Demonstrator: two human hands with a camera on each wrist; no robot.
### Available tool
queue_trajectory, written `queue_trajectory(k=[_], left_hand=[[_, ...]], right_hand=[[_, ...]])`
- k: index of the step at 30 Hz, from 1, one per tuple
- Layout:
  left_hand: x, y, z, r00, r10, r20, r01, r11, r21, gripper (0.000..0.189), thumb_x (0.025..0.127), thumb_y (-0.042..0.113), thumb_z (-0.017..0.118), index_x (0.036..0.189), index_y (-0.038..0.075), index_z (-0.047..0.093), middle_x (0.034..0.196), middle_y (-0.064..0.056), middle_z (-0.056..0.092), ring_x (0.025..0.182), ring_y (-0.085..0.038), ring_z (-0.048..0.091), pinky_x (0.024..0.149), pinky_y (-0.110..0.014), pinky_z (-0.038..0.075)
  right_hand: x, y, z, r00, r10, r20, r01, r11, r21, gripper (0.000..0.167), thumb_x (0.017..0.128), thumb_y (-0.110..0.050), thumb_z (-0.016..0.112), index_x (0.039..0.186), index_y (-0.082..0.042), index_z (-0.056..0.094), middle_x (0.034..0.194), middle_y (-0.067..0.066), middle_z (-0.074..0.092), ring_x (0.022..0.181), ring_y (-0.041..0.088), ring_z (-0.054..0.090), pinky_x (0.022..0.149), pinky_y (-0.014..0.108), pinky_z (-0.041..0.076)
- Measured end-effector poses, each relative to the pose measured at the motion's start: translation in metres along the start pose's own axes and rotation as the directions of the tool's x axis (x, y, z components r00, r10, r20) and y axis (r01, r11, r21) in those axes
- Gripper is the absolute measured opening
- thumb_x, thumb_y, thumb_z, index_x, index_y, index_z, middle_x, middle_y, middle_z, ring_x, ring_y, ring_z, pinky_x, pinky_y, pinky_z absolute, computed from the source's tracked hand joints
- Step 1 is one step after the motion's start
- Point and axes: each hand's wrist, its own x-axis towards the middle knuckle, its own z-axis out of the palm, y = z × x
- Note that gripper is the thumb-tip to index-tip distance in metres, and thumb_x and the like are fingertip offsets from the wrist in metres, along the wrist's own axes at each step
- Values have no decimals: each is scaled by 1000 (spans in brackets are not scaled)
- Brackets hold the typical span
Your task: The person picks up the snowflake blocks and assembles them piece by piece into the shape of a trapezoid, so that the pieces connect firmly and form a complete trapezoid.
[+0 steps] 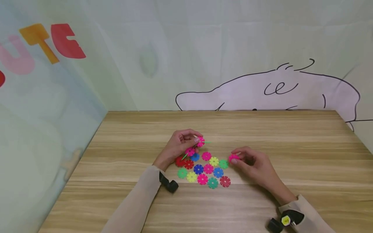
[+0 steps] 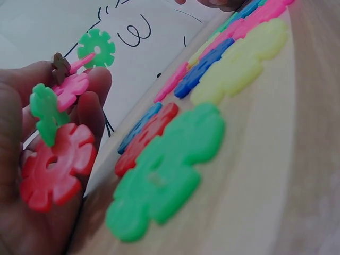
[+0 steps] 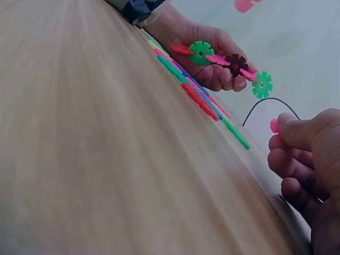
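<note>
The discs [image 1: 204, 181] look like smooth moulded plastic with a soft sheen, and the chain [image 2: 70, 93] shows the same smooth plastic, slightly glossy along its edges. The table [image 1: 306, 136] has wood grain under an even, low-gloss surface. The sleeves [image 1: 131, 197] are matt cloth, the cameras [image 1: 173, 186] hard, dull plastic. The backdrop [image 1: 204, 48] is matt and faintly creased, cloth or paper, too blurred to say which.

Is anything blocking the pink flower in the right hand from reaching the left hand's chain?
Nothing visible does: only an open gap separates the pink flower from the chain. The loose flowers lie flat on the table below.
</note>
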Motion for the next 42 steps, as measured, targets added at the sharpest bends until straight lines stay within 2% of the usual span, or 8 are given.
queue_trajectory(k=[6, 12, 19, 22, 29, 39, 42], left_hand=[[0, 0, -1, 1000, 3, 3, -3, 1000, -15, 26, 106, 5, 64, 128, -8, 68, 87, 3, 79, 73, -10, 75, 80, -23, 64], [0, 0, -1, 1000, -1, 4, 1, 1000, -24, 26, 106, 5, 63, 128, -8, 68, 87, 0, 79, 72, -10, 75, 80, -23, 64], [-1, 1, -1, 1000, 7, 6, -6, 1000, -27, 27, 106, 5, 64, 128, -9, 67, 85, 1, 78, 71, -10, 75, 80, -23, 63], [0, 1, -1, 1000, 6, 6, -6, 1000, -30, 27, 106, 4, 64, 128, -9, 67, 85, 1, 78, 71, -10, 75, 80, -23, 64], [1, -1, -2, 1000, 7, 11, -7, 1000, -26, 26, 105, 5, 64, 127, -9, 68, 84, 0, 78, 71, -9, 75, 80, -23, 64], [1, -2, -2, 1000, -13, 1, 13, 1000, -24, 26, 106, 4, 63, 128, -8, 68, 84, 1, 79, 71, -10, 75, 78, -23, 63], [2, -2, -2, 1000, -20, 0, 20, 1000, -21, 25, 106, 4, 63, 128, -8, 68, 84, 1, 79, 72, -10, 75, 78, -22, 63]], right_hand=[[3, 0, 1, 1000, 2, -23, -1, 999, 33, 24, 95, -6, 80, 119, -10, 76, 81, -2, 78, 62, 5, 64, 57, 21, 51], [5, 0, 2, 1000, 12, -28, -10, 997, 83, 27, 96, -4, 79, 122, -8, 76, 73, 0, 74, 60, 9, 66, 58, 21, 53], [7, 1, 2, 999, 30, -37, -26, 993, 114, 31, 97, -2, 77, 127, -6, 74, 91, 8, 82, 71, 10, 75, 73, 18, 61], [9, 1, 3, 999, 21, -38, -16, 992, 122, 32, 98, -1, 75, 130, -5, 73, 96, 12, 83, 73, 10, 76, 75, 17, 61], [16, -1, 8, 998, 47, -44, -42, 993, 107, 33, 101, -5, 74, 133, -5, 72, 98, 10, 84, 76, 8, 76, 74, 16, 58], [33, -7, 23, 995, 96, -34, -89, 984, 155, 34, 102, -13, 74, 135, -5, 71, 99, 11, 84, 76, 11, 77, 65, 21, 57], [39, -10, 27, 996, 88, -30, -81, 980, 184, 33, 103, -12, 73, 135, -4, 70, 99, 13, 83, 75, 11, 77, 63, 22, 57]])
